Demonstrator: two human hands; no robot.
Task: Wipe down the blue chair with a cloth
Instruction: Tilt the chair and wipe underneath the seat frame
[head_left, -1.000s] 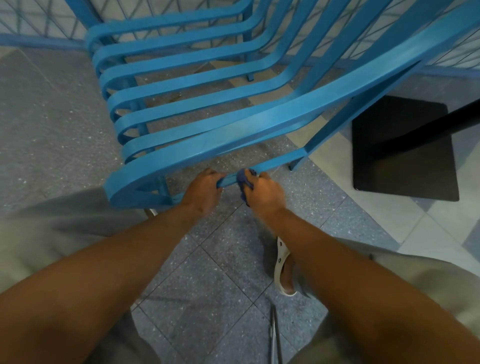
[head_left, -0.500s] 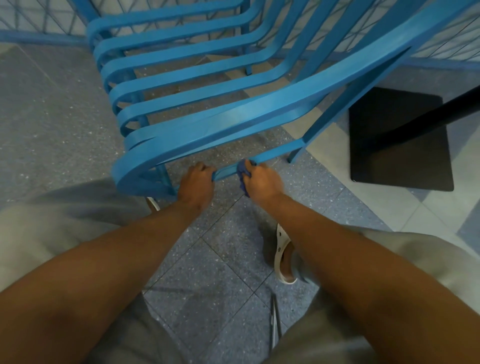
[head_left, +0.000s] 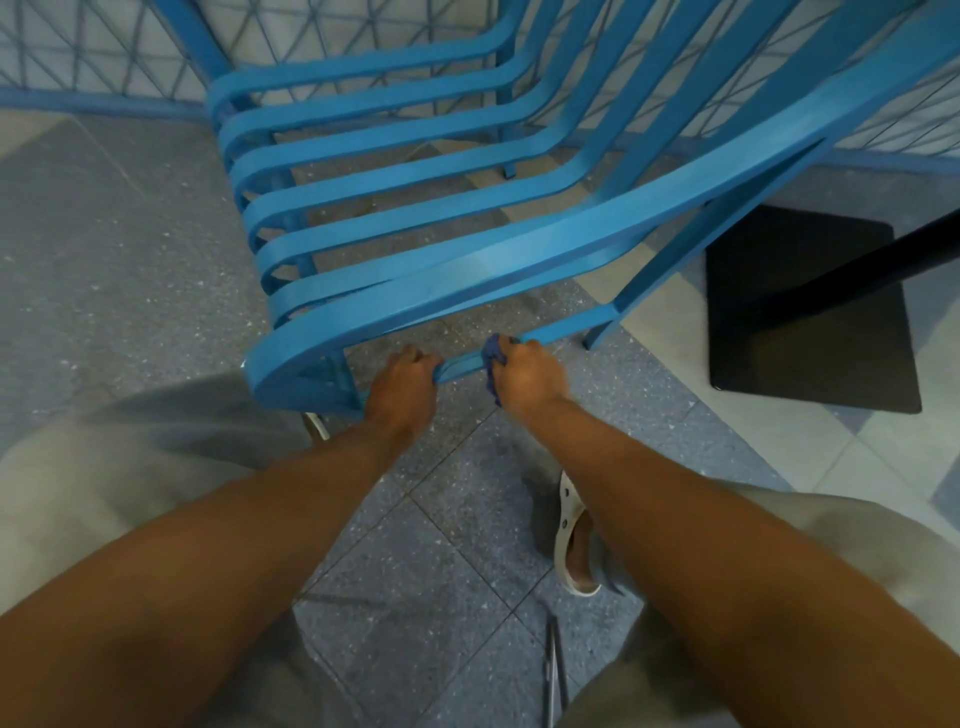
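Head view: the blue chair (head_left: 467, 270) stands on the floor just ahead. Left hand (head_left: 402, 387) curls its fingers round the low crossbar (head_left: 561, 330) — likely steadying it — while the right hand (head_left: 527, 376), just right along the bar, pinches the dark blue cloth (head_left: 494, 353) round it to rub.

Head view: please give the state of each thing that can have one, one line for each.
Blue chair: tilted, gripped by its low crossbar.
Dark blue cloth: bunched, wrapped on the crossbar.
Left hand: fingers curled round the crossbar.
Right hand: grips the cloth on the crossbar.
White sandal: worn on a foot, on the floor.
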